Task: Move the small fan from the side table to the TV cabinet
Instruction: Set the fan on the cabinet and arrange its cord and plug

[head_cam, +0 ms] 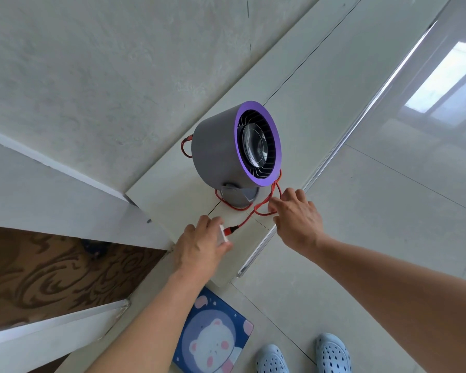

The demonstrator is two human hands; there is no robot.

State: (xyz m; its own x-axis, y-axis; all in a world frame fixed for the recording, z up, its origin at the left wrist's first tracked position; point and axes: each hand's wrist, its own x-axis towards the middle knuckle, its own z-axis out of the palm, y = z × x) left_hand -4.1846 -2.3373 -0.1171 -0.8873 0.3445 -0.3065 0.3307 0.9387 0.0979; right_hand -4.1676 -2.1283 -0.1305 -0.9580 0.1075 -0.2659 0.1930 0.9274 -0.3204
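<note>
The small grey fan point(221, 149) with a purple front ring stands upright on its round base on the pale cabinet top point(307, 84). A red cord point(253, 211) loops around the base and runs to a white plug point(223, 235). My left hand point(199, 249) grips that plug near the cabinet's front corner. My right hand point(296, 216) reaches over the red cord just right of the fan's base, its fingertips touching or pinching the loops. Neither hand touches the fan body.
A textured wall point(92, 63) rises behind the cabinet, with a white ledge point(51, 168) to the left. A blue square scale with a bear picture point(213, 332) lies on the tiled floor point(388, 211) below. My light blue clogs point(301, 354) stand beside it.
</note>
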